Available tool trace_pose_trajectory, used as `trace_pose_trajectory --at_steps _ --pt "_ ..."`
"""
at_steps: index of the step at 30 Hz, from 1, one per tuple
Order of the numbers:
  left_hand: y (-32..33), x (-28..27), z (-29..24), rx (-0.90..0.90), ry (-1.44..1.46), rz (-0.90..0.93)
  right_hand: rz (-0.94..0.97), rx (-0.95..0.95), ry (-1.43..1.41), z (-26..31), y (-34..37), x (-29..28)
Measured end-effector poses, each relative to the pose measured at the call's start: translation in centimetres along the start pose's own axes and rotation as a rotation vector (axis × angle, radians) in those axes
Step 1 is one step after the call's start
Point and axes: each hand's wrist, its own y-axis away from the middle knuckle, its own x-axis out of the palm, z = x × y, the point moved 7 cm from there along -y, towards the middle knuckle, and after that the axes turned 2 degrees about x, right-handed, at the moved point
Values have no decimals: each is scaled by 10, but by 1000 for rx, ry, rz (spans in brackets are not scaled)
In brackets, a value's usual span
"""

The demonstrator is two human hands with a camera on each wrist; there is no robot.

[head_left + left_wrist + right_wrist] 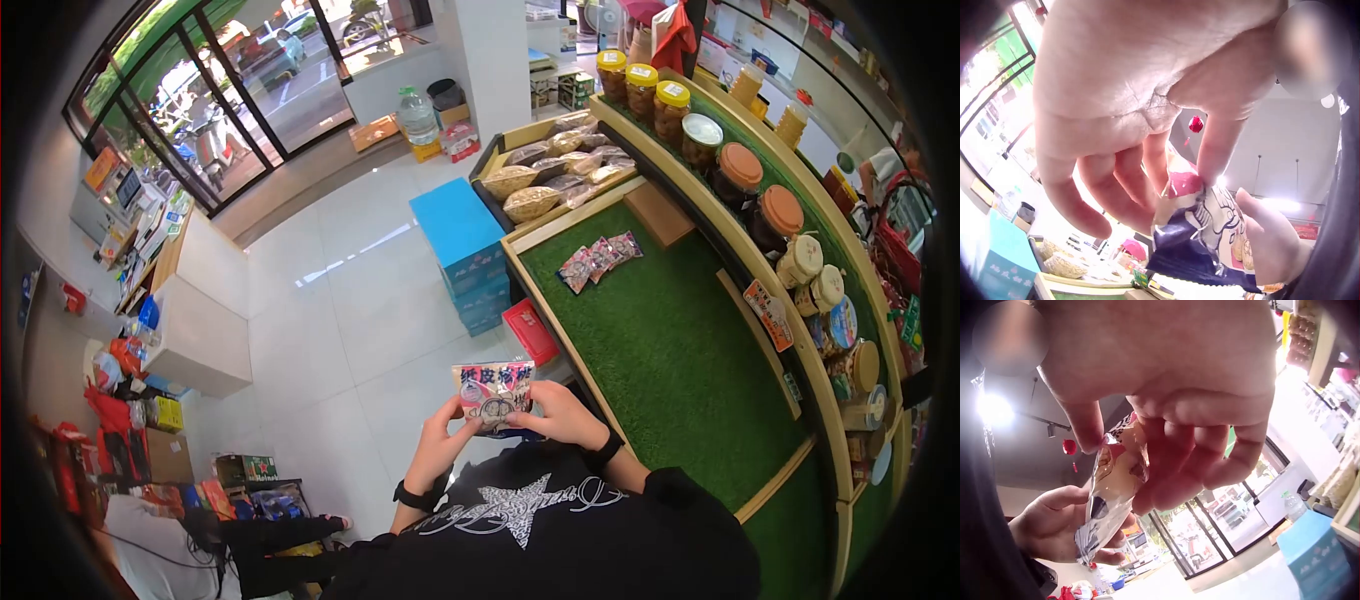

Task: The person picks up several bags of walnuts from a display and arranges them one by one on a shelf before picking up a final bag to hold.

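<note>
A small printed packet of walnuts (pixel 495 390), pink, cream and dark blue, is held upright in front of the chest. My left hand (pixel 438 440) grips its left side, thumb on the printed face and fingers behind. On the opposite side my right hand (pixel 568 415) pinches it the same way. In the left wrist view, the left thumb presses the packet (pixel 1200 231) near its top. Seen edge-on in the right wrist view, the packet (pixel 1113 487) sits between the right thumb and curled fingers. Three similar small packets (pixel 600 260) lie on the green turf shelf.
The turf-lined display shelf (pixel 650 350) stands at right, with jars (pixel 740 170) along its back. Bagged goods (pixel 560 165) fill a tray beyond it. Blue boxes (pixel 460 240) and a red box (pixel 530 332) stand beside the shelf. Another person (pixel 160 545) is at lower left.
</note>
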Motion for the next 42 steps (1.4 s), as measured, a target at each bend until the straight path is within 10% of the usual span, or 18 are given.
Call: trace_pose_trajectory --at_steps 4,24,28,42 --pt "-42 15 5 -19 32 103 95 153 32 -26 -7 -22" --pt "-286 74 -18 115 54 907 -926 711 -209 -102 -59 -93" --pt "-302 81 10 65 70 1043 -1057 734 232 -121 -76 -86" --pt "-398 194 194 -60 31 1107 -1213 799 -461 -332 -80 -54"
